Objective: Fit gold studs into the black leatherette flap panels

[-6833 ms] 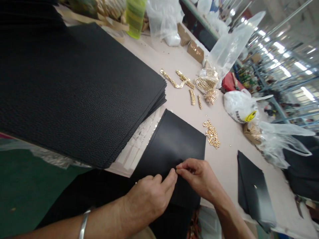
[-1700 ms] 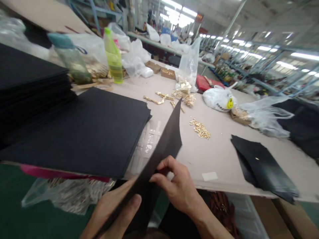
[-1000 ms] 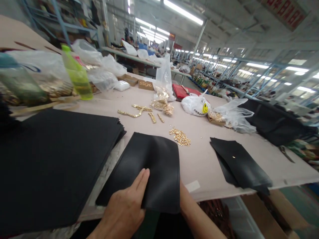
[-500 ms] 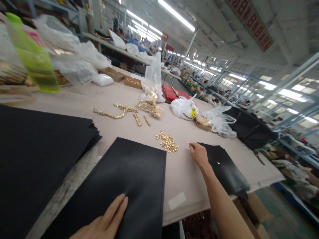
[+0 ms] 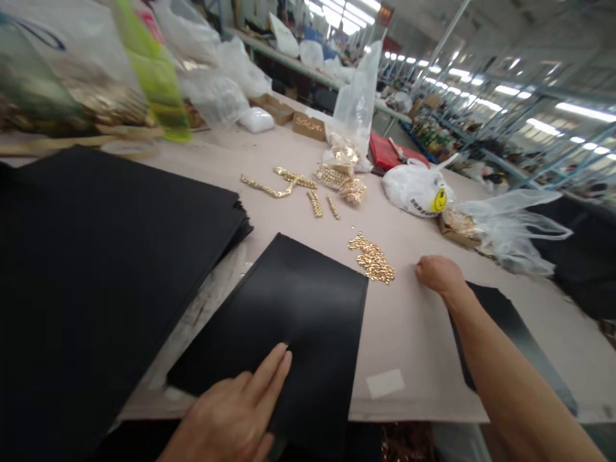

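Two bare hands are seen at a pale worktable in a factory hall. The left hand is laid flat on the near edge of a black sheet, its fingers stretched out and pressed on the smooth surface, gripping nothing. The sheet is spread on the table just right of a thick stack of black sheets, with its near end hanging slightly over the table edge. The right hand is rested further out on the table, loosely curled, just beside a small heap of gold studs; whether anything is pinched in its fingers cannot be told. Part of a second black piece is covered by the right forearm. Gold chain strips are scattered beyond the studs, near a white plastic bag marked with a yellow smiley. A blurred green bottle is stood at the far left.
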The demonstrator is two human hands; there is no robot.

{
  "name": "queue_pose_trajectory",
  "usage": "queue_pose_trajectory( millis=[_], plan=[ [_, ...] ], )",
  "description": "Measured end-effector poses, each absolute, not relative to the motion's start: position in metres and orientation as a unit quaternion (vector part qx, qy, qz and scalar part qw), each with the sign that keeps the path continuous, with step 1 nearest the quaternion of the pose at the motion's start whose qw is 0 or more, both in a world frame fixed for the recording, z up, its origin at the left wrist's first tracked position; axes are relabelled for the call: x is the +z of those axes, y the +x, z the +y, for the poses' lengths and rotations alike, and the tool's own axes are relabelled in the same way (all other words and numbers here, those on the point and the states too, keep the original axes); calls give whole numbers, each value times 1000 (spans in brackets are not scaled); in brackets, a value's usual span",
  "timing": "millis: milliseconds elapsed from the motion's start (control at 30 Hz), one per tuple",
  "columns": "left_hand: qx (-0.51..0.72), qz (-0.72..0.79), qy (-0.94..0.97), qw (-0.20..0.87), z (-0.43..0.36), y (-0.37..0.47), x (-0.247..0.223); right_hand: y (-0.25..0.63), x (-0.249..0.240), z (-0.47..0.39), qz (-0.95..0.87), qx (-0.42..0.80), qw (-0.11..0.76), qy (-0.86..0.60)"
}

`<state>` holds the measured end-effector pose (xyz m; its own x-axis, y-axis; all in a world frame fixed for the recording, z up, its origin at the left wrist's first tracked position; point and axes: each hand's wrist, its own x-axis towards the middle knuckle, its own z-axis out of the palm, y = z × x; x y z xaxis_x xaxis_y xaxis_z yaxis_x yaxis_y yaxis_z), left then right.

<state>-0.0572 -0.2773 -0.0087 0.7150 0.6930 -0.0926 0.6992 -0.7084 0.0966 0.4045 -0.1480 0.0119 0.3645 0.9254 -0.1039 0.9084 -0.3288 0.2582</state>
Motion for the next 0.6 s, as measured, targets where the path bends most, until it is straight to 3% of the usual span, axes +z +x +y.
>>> queue_pose_trajectory(
  millis=[233,300,367,400,600],
  plan=[
    [-52,341,931,123,-272,-55,-6,361,23,-160,560,41,51,826],
    [-48,330,935,121,-272,-54,-9,321,22,-178,587,-30,-41,808],
    [-31,326,939,106,-272,-54,-10,271,19,-202,605,-182,-224,742],
    [-17,324,941,96,-273,-55,-10,245,18,-214,617,-241,-264,701],
    [72,321,943,46,-277,-60,-13,142,14,-255,720,-292,-232,585]
  ],
)
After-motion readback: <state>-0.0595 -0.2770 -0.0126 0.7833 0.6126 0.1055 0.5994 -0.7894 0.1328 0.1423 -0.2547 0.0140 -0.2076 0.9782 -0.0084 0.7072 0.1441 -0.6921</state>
